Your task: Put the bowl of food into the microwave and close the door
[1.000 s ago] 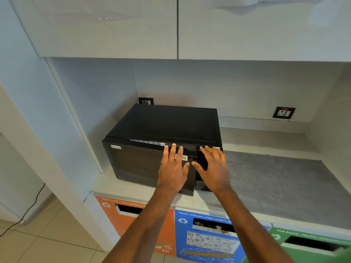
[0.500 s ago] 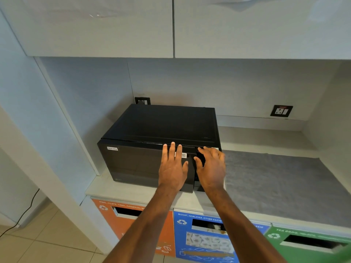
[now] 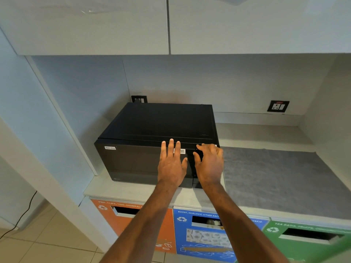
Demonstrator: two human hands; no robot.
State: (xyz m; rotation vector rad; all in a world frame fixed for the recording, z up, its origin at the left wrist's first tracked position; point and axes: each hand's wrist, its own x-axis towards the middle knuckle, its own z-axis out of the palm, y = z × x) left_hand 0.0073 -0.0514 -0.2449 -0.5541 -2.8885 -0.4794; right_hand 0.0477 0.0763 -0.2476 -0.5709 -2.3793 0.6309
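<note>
A black microwave [image 3: 155, 126] stands on the pale counter, its dark door [image 3: 133, 164] flush with the front and closed. My left hand [image 3: 171, 166] lies flat on the right part of the door, fingers spread. Beside it my right hand [image 3: 209, 164] rests against the control panel strip, fingers slightly curled, holding nothing. The bowl of food is hidden from view.
A grey mat [image 3: 281, 183] covers the counter right of the microwave. Wall sockets [image 3: 278, 106] sit on the back wall, cabinets [image 3: 167, 25] hang overhead. Orange [image 3: 133, 221], blue [image 3: 205, 236] and green [image 3: 307, 242] waste bins line the front below the counter.
The door, slightly ajar a second ago, has been pushed flush shut. Both hands moved forward with it and stay on the microwave front.
</note>
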